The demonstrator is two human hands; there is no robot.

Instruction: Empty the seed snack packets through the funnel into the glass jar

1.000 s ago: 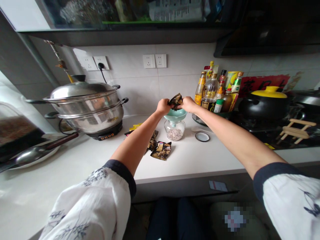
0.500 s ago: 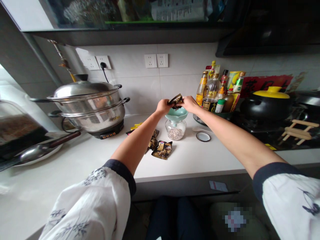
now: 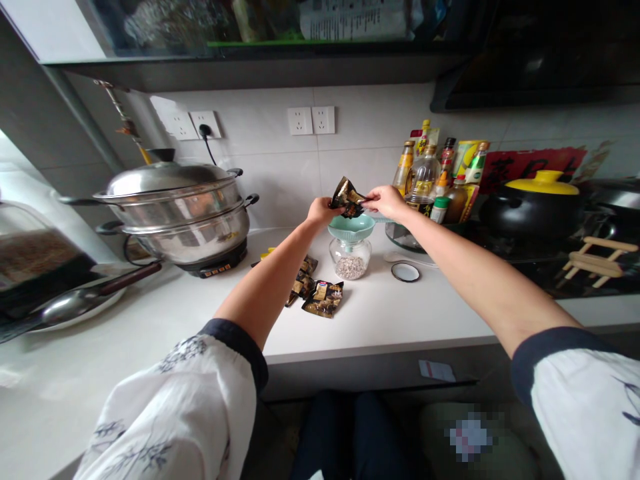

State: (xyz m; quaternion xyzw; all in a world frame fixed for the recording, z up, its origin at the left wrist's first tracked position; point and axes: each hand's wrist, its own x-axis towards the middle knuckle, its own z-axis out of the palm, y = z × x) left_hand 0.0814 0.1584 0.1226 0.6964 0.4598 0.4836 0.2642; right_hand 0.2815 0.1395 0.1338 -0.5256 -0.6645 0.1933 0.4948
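Between both hands a small dark packet (image 3: 347, 198) with gold print is held in the air. My left hand (image 3: 323, 212) pinches its left side, and my right hand (image 3: 387, 202) grips its right edge. Just below is a pale green funnel (image 3: 351, 228), set in the mouth of a glass jar (image 3: 340, 255). Greyish-white bits (image 3: 351, 267) lie in the bottom of the jar. In front of the jar a similar packet (image 3: 324, 299) lies flat, with several more packets (image 3: 303, 283) partly hidden behind my left forearm. A round lid (image 3: 405, 272) rests right of the jar.
A steel steamer pot (image 3: 185, 207) stands on the left, with a pan (image 3: 75, 307) nearer me. Sauce bottles (image 3: 425, 180) crowd a tray at the back right. Beyond them are a black pot with a yellow lid (image 3: 543, 187) and a small wooden stool-shaped stand (image 3: 597, 265).
The packet has tilted up and opened out more between my hands. My right hand has shifted slightly right, and my left hand a little left.
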